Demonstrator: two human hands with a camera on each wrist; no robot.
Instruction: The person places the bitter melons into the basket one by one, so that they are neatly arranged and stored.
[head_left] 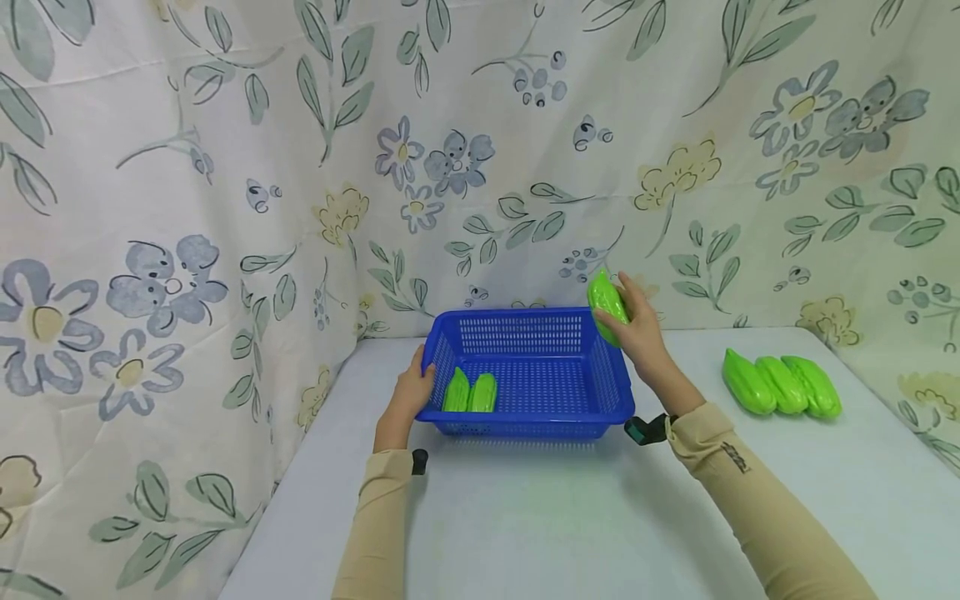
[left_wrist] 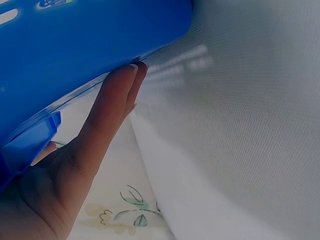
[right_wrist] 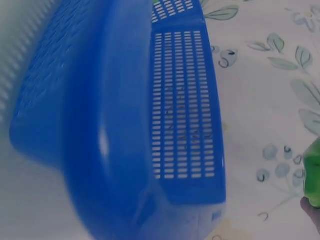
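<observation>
Reaching fwd over white table (head_left: 525,517), 2 tan sleeves (head_left: 382,517) are nearest. L hand (head_left: 411,385) grips blue basket (head_left: 540,417) by its L rim; 2 green pcs (head_left: 483,392) lie inside, near-L corner. On table well R of basket, 3 more green pcs (head_left: 780,385) side by side. R hand (head_left: 641,329) pinches 1 green pc (head_left: 606,304) above basket's far-R corner. Floral cloth (head_left: 570,167) hangs behind.

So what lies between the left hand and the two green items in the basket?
The left wall of the basket stands between the left hand and both green items; the head view shows it.
</observation>
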